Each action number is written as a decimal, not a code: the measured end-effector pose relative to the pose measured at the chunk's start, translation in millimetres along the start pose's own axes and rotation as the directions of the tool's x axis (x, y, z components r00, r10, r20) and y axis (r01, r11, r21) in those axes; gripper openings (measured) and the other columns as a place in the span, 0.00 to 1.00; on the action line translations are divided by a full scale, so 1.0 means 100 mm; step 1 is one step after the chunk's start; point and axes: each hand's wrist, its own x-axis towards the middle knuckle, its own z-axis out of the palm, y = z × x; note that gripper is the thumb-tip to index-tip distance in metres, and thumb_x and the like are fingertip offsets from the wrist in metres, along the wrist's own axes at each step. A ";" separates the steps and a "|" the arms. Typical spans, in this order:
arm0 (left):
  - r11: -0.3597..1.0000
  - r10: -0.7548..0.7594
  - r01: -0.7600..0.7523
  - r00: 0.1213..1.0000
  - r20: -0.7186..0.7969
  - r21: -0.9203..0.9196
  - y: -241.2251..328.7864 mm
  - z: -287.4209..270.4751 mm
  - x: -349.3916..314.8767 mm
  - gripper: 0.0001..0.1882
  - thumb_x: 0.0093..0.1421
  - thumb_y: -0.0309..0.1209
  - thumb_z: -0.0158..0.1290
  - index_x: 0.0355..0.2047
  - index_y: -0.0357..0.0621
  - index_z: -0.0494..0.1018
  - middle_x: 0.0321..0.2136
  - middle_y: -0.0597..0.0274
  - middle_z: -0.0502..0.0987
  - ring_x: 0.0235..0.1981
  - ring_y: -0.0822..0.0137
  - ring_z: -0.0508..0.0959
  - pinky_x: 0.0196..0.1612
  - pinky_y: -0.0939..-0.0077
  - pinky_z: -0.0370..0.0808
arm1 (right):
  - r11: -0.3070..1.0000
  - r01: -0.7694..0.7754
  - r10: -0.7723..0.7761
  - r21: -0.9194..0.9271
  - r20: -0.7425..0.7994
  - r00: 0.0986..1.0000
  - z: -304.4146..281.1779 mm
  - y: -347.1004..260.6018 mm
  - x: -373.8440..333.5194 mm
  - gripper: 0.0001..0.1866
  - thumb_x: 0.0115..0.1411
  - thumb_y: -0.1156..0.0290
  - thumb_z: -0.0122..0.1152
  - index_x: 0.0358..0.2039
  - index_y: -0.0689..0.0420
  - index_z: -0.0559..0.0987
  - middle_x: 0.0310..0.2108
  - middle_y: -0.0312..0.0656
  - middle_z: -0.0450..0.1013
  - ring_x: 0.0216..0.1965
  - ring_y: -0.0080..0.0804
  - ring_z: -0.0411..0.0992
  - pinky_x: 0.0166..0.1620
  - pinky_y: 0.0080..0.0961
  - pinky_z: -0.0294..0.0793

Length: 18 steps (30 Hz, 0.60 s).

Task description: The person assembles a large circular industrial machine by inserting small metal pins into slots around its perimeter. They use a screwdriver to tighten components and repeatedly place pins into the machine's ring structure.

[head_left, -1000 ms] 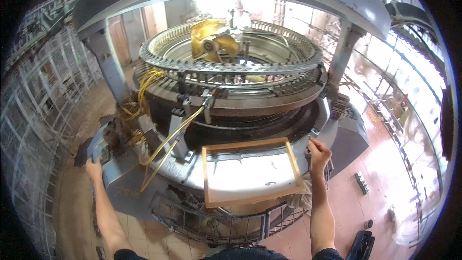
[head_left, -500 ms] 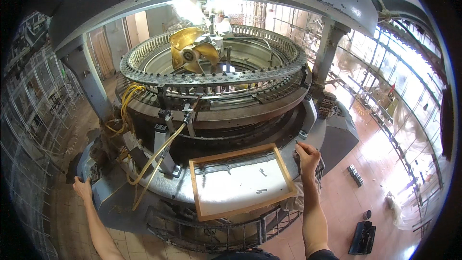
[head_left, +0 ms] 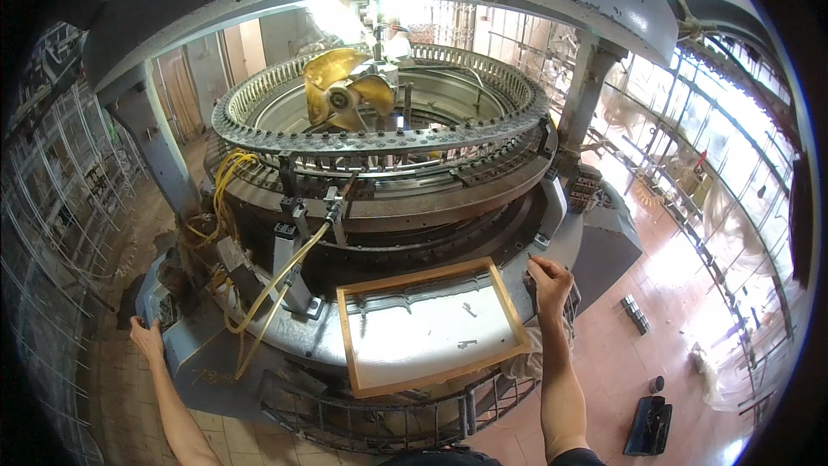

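My left hand [head_left: 147, 342] is at the outer edge of a blue-grey housing [head_left: 160, 297] on the machine's left side. Its thumb and a finger stand apart, the thumb close to the housing. Above the right part of the machine's grey base [head_left: 514, 269], my right hand [head_left: 550, 285] is closed in a pinch. A tiny dark tip shows at its fingertips, too small to name. Left of this hand, a wood-framed tray [head_left: 434, 384] with a white bottom lies on the base. Long dark strips [head_left: 414, 298] line its far side, and a few small metal pieces [head_left: 467, 344] lie nearer.
Behind the tray rises a large round machine ring [head_left: 379, 140] with a brass-coloured fan [head_left: 338, 97] inside. Yellow hoses [head_left: 285, 280] run down at the left. A barred metal guard [head_left: 379, 421] curves below the tray. On the right floor lie a black dustpan-like tray [head_left: 649, 425] and metal blocks [head_left: 636, 315].
Inside the ring, the grey parts beside the fan have changed position, and a dark upright post now shows there. Both hands keep nearly the same places. The view has shifted slightly.
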 end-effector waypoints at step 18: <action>0.996 -0.030 0.028 0.999 0.022 0.086 0.15 -0.12 -0.07 0.21 0.59 0.38 0.64 0.43 0.40 0.68 0.43 0.44 0.73 0.49 0.43 0.71 0.48 0.41 0.71 | 1.000 0.001 -0.001 0.005 0.029 1.000 -0.02 -0.03 -0.01 0.10 0.59 0.72 0.72 0.39 0.64 0.88 0.31 0.37 0.84 0.32 0.19 0.78 0.40 0.19 0.76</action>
